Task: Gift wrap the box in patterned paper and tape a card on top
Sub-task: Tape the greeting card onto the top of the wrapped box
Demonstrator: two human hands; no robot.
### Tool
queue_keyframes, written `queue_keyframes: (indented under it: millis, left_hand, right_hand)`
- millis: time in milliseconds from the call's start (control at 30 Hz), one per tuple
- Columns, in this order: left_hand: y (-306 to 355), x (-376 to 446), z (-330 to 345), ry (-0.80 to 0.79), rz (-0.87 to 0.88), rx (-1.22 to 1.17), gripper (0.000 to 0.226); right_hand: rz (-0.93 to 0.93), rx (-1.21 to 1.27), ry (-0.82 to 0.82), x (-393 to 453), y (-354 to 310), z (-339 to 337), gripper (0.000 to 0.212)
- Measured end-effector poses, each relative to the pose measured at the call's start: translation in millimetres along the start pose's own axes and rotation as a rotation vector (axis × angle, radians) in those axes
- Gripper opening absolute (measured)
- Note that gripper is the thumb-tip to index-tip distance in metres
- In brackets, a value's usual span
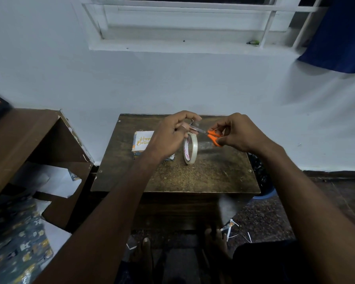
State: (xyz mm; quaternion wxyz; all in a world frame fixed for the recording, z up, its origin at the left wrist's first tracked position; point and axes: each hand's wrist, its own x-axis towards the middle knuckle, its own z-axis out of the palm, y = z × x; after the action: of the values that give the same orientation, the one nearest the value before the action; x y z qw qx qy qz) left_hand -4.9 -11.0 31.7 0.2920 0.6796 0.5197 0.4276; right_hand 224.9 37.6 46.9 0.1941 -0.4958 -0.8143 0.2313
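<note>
The wrapped box [170, 157], with the birthday card [142, 140] lying on top, sits toward the left edge of the small wooden table [213, 177], partly hidden by the left forearm. Just beside it, near the table's middle, the tape roll [190, 149] stands on edge, a short strip of tape [194, 123] drawn up from it. The left hand [172, 134] pinches the strip's free end between thumb and forefinger; the right hand [240, 133] has its fingers curled into the orange handles of the scissors [210, 134], whose blades meet the strip close to the left fingertips. Probable faults from here: the blades nick a fingertip, since the cut lies so close to the pinch; the freed strip curls and sticks to itself or to the fingers; the unsupported roll tips or rolls toward the near edge once tension is released. The card appears not yet taped and could shift if the forearm brushes it. Spare patterned paper [19, 242] lies at lower left, off the table.
</note>
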Motion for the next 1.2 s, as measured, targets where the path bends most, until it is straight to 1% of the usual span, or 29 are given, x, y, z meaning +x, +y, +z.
queue_keyframes:
  millis: [333,633,700,800,867,933,1033,1100,1200]
  left_hand:
    - [-5.3,2.8,-0.4,-0.006,-0.016,-0.026,0.044]
    - [-6.4,1.5,-2.7,-0.002,-0.018,0.009,0.044]
    - [-6.5,1.8,-3.5,0.003,-0.028,0.007,0.043]
    - [-7.5,1.7,-4.2,-0.013,-0.043,0.009,0.046]
    - [-7.8,2.0,-4.2,-0.011,-0.049,0.01,0.046]
    - [-8.9,2.9,-4.5,-0.008,-0.054,-0.004,0.046]
    - [-11.7,4.2,-5.0,-0.014,-0.058,-0.027,0.045]
    - [-12.7,3.5,-5.5,-0.016,-0.055,-0.05,0.046]
    - [-14.0,3.6,-5.0,-0.033,-0.027,-0.07,0.056]
  right_hand:
    - [-0.008,-0.064,0.061,2.6,-0.9,4.8,0.03]
    - [-0.074,-0.142,0.036,2.9,-4.7,4.4,0.027]
    - [-0.075,-0.145,0.033,2.4,-6.1,5.6,0.031]
    - [-0.04,-0.101,0.014,0.1,-10.3,5.5,0.044]
    - [-0.04,-0.076,0.0,-0.6,-11.3,5.9,0.049]
    - [-0.022,-0.071,0.017,0.5,-8.2,7.0,0.046]
    - [0.028,-0.145,0.042,4.4,5.6,11.2,0.025]
    - [0.052,-0.263,-0.022,5.4,16.9,16.9,0.016]
    - [0.089,-0.429,-0.141,6.8,26.3,25.1,0.018]
